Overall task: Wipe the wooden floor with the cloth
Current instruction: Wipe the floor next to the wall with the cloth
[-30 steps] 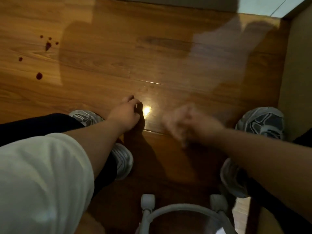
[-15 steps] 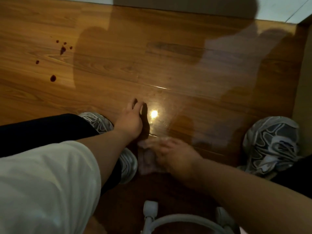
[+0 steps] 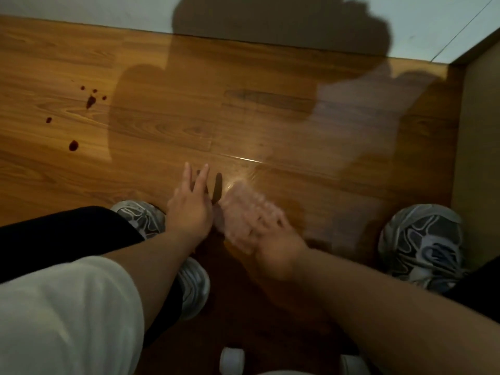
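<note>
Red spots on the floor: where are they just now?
In the head view the red spots lie on the floor at upper left, beyond the left shoe and well left of the left hand.

Cloth [image 3: 234, 203] lies on floor [image 3: 270, 123] between left shoe [image 3: 142, 218] and right shoe [image 3: 422, 244].

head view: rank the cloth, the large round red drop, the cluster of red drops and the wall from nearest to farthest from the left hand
1. cloth, just right of the left hand
2. large round red drop, ahead to the left
3. cluster of red drops, beyond that drop
4. wall, along the far top edge
</note>
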`<state>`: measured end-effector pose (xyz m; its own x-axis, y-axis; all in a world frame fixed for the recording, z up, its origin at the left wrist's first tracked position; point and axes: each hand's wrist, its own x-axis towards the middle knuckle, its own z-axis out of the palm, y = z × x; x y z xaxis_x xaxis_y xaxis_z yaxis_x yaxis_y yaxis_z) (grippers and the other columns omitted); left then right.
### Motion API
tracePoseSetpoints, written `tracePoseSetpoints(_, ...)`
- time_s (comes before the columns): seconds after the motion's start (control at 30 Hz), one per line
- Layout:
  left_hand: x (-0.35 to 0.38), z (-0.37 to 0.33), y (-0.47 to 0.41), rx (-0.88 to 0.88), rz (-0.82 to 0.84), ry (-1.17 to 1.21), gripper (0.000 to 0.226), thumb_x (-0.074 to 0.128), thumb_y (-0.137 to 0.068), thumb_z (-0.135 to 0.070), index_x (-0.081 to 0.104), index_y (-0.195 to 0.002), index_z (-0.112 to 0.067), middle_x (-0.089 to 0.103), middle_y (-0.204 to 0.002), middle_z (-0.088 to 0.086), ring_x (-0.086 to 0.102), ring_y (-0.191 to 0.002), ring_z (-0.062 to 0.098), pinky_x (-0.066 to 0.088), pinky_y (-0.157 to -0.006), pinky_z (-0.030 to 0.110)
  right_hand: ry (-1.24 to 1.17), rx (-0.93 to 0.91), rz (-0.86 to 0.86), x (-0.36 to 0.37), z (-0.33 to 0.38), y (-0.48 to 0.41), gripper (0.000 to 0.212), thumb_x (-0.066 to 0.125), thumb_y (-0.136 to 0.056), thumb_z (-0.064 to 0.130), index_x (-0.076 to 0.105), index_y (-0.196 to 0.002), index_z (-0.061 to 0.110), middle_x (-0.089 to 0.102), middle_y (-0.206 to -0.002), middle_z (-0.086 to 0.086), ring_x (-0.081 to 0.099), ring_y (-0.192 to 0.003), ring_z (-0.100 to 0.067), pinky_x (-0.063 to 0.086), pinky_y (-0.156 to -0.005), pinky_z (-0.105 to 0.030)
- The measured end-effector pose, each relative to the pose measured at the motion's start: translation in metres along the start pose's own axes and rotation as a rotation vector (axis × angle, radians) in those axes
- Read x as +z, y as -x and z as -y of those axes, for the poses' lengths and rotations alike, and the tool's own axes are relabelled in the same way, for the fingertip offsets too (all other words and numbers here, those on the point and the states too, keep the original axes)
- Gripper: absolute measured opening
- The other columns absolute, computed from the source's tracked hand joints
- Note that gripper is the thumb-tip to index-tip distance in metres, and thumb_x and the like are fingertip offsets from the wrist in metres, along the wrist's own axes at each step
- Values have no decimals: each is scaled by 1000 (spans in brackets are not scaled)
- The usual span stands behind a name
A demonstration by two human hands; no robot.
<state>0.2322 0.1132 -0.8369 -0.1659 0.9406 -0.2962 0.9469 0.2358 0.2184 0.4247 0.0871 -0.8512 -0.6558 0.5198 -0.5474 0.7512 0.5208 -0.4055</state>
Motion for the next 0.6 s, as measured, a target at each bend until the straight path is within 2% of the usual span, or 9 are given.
tracePoseSetpoints(0.1,14,-10,27,111,-105,40,60,57,-89,-19,37,-145,-23,20,-157,18,44,-124,42,40,-95,50,-48,-132,-157,-8,5,-2,49,41,-95,37,38,-144,34,8,-161,2,5,-147,-20,10,-118,-43)
tracePoseSetpoints(0.2,38,-12,68,153,30,12,60,58,-90,-27,38,-145,-23,20,-156,19,36,-134,41,36,-103,50,-40,110,-327,-33,-56,3,47,44,-93,30,45,-139,22,32,-152,-5,25,-140,-22,21,-114,-31)
tracePoseSetpoints(0.27,53,-8,85,386,174,-144,56,52,-91,-37,40,-145,-24,21,-156,17,28,-139,42,35,-106,55,-90,368,-434,-47,-107,14,47,48,-92,29,46,-139,20,30,-154,-8,23,-142,-26,18,-114,-31)
tracePoseSetpoints(0.33,58,-6,78,690,257,-297,54,38,-93,-44,41,-144,-28,32,-153,13,31,-138,41,37,-105,57,-202,621,-496,-54,-145,26,53,51,-91,32,40,-143,23,21,-157,-11,18,-144,-31,16,-116,-37)
tracePoseSetpoints(0.4,59,-5,58,921,333,-429,55,21,-95,-46,22,-149,-35,23,-157,10,20,-143,40,25,-113,54,-356,804,-473,-52,-165,32,60,50,-91,38,30,-147,31,9,-160,-10,10,-145,-34,15,-117,-42)
tracePoseSetpoints(0.43,59,-4,45,936,383,-505,56,12,-95,-47,6,-150,-35,11,-160,10,7,-145,42,15,-116,55,-393,839,-441,-49,-170,31,63,50,-90,42,24,-148,36,4,-161,-8,6,-146,-33,14,-117,-44)
tracePoseSetpoints(0.47,60,-1,32,838,399,-556,57,7,-96,-47,-3,-149,-32,3,-160,12,-3,-144,43,8,-116,57,-387,842,-411,-46,-171,30,65,49,-90,45,21,-148,39,0,-161,-6,3,-146,-32,13,-117,-46)
tracePoseSetpoints(0.5,60,0,19,623,358,-551,58,7,-97,-47,-4,-151,-30,-1,-159,17,-8,-143,45,6,-114,60,-361,828,-392,-43,-170,28,66,48,-90,47,18,-148,41,-2,-161,-5,1,-147,-32,12,-118,-48)
tracePoseSetpoints(0.6,40,11,-20,-232,234,-179,63,16,-99,-49,-6,-152,-25,-10,-156,28,-13,-142,47,-2,-114,61,-347,811,-353,-36,-156,18,68,46,-89,54,13,-148,46,-8,-161,-3,-5,-147,-32,8,-116,-53)
